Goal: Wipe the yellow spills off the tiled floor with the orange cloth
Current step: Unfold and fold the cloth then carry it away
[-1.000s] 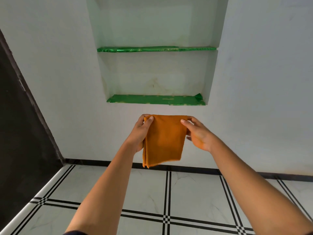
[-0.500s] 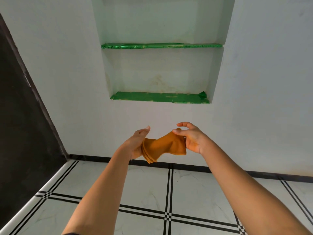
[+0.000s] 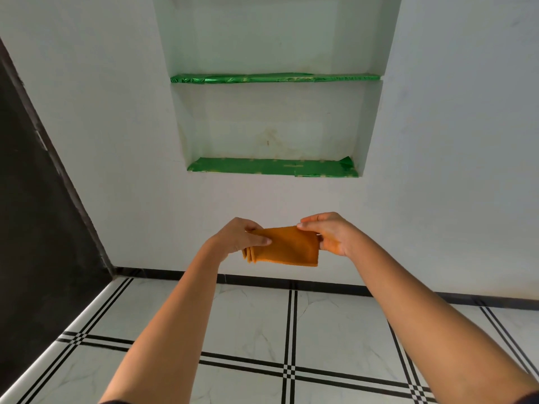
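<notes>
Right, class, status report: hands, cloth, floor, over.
Left hand and right hand both grip the folded orange cloth, held in mid-air. No yellow spills on the tiled floor in view. Nothing blocking the hands.

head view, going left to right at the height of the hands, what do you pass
dark wall → left hand gripping one end of the cloth → folded orange cloth → right hand pinching the other end

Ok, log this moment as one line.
orange cloth: folded, held in air | left hand: grips layered end | right hand: pinches other end | tiled floor: below, cloth not touching
</notes>
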Motion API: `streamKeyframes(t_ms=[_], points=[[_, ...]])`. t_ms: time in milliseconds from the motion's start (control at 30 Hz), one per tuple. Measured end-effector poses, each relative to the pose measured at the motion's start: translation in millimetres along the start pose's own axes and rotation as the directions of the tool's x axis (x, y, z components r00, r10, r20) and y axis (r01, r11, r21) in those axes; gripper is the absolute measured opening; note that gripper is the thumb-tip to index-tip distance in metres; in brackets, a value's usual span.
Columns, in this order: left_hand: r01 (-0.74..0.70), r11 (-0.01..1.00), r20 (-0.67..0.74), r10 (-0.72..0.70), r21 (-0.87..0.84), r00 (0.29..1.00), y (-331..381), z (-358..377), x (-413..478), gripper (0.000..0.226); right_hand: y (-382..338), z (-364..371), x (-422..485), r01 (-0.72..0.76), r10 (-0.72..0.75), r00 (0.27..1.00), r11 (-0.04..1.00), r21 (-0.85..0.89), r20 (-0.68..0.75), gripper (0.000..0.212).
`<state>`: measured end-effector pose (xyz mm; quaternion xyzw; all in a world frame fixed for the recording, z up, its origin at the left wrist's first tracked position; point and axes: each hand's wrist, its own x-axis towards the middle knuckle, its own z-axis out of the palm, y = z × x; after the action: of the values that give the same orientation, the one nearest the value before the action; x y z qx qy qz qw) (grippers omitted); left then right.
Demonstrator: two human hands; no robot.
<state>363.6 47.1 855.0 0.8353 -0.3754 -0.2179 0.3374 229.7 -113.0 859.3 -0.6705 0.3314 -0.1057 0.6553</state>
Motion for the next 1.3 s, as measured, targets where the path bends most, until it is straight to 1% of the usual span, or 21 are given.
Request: streamKeyframes(t_ms=[67, 100, 133, 167, 233, 267, 333, 400, 467, 533, 600, 667, 700, 800, 833, 900, 967, 1067, 1100, 1200, 1300], points=[[-0.012, 1.000, -0.014, 0.012, -0.024, 1.000, 4.6, -0.1, -0.5, 0.039, 5.9, -1.4, -1.5, -0.046, 0.050, 0.998, 0.987, -0.153, 0.025, 0.065], [-0.020, 1.000, -0.010, 0.020, -0.003, 1.000, 6.3, -0.3, 0.7, 0.039, 9.3, -1.5, -2.7, -0.057, 0.066, 0.997, 0.972, -0.227, 0.029, 0.075], [-0.033, 0.999, 0.011, 0.032, 0.034, 0.999, 8.7, -0.3, 2.0, 0.039, 13.4, -0.9, -3.6, -0.049, 0.061, 0.998, 0.957, -0.285, 0.034, 0.080], [-0.049, 0.996, 0.048, 0.046, 0.076, 0.998, 11.3, 0.0, 3.3, 0.040, 17.4, 0.7, -5.0, -0.021, 0.038, 0.998, 0.943, -0.331, 0.047, 0.081], [-0.092, 0.985, 0.152, 0.070, 0.145, 0.986, 17.8, 2.1, 4.8, 0.039, 24.6, 6.7, -7.5, 0.068, -0.022, 0.993, 0.913, -0.402, 0.119, 0.078], [-0.107, 0.980, 0.196, 0.074, 0.166, 0.978, 21.3, 3.4, 5.1, 0.038, 27.4, 10.7, -8.7, 0.108, -0.041, 0.986, 0.898, -0.426, 0.164, 0.076], [-0.115, 0.978, 0.248, 0.070, 0.172, 0.966, 24.9, 6.0, 7.1, 0.037, 30.2, 17.8, -13.3, 0.141, -0.048, 0.976, 0.882, -0.450, 0.213, 0.069], [-0.100, 0.987, 0.265, 0.063, 0.130, 0.962, 24.4, 9.3, 9.8, 0.038, 33.1, 20.5, -18.2, 0.131, -0.039, 0.977, 0.885, -0.446, 0.208, 0.055], [-0.072, 0.995, 0.276, 0.050, 0.069, 0.960, 19.4, 13.2, 15.3, 0.043, 38.7, 17.9, -22.8, 0.087, -0.019, 0.985, 0.910, -0.405, 0.170, 0.045], [-0.059, 0.998, 0.286, 0.062, -0.021, 0.956, 11.1, 19.4, 20.3, 0.048, 45.5, 11.6, -27.8, 0.024, 0.026, 0.990, 0.938, -0.345, 0.141, 0.040], [-0.045, 0.988, 0.301, 0.088, -0.147, 0.950, 3.0, 30.7, 24.9, 0.049, 53.2, 3.8, -34.7, -0.032, 0.064, 0.993, 0.956, -0.292, 0.100, 0.036], [-0.032, 0.969, 0.292, 0.105, -0.245, 0.951, -1.4, 50.0, 27.8, 0.050, 64.1, -8.3, -42.7, -0.076, 0.088, 0.995, 0.962, -0.262, 0.036, 0.036], [-0.022, 0.958, 0.282, 0.106, -0.285, 0.954, -3.6, 60.7, 28.2, 0.050, 69.3, -14.0, -47.0, -0.093, 0.095, 0.995, 0.963, -0.252, -0.003, 0.039], [0.025, 0.933, 0.337, 0.105, -0.360, 0.936, 6.4, 104.3, 26.1, 0.047, 92.7, -42.5, -68.2, -0.167, 0.134, 0.975, 0.968, -0.185, -0.177, 0.052], [0.043, 0.932, 0.387, 0.107, -0.361, 0.916, 18.7, 129.5, 20.9, 0.045, 104.9, -58.5, -85.7, -0.186, 0.149, 0.957, 0.973, -0.133, -0.250, 0.053], [0.064, 0.922, 0.422, 0.112, -0.382, 0.900, 34.1, 159.3, 11.9, 0.042, 119.4, -78.9, -105.5, -0.180, 0.165, 0.931, 0.983, -0.016, -0.326, 0.052], [0.054, 0.922, 0.495, 0.155, -0.383, 0.855, 64.3, 200.6, -3.6, 0.036, 138.1, -110.6, -140.6, -0.131, 0.179, 0.885, 0.982, 0.138, -0.430, 0.050], [0.022, 0.926, 0.564, 0.210, -0.376, 0.798, 105.1, 252.5, -27.4, 0.021, 162.9, -152.1, -190.0, -0.078, 0.246, 0.809, 0.945, 0.317, -0.534, 0.048], [0.006, 0.927, 0.592, 0.235, -0.375, 0.771, 124.1, 276.3, -40.1, 0.019, 173.9, -170.2, -213.5, -0.050, 0.271, 0.772, 0.927, 0.371, -0.574, 0.045], [-0.015, 0.923, 0.633, 0.275, -0.384, 0.724, 171.6, 339.0, -75.6, 0.022, 203.0, -216.9, -276.2, 0.053, 0.345, 0.674, 0.859, 0.509, -0.653, 0.043], [-0.022, 0.920, 0.708, 0.317, -0.392, 0.631, 228.2, 414.7, -126.1, 0.020, 236.0, -274.0, -350.4, 0.161, 0.423, 0.531, 0.800, 0.577, -0.734, 0.045]])
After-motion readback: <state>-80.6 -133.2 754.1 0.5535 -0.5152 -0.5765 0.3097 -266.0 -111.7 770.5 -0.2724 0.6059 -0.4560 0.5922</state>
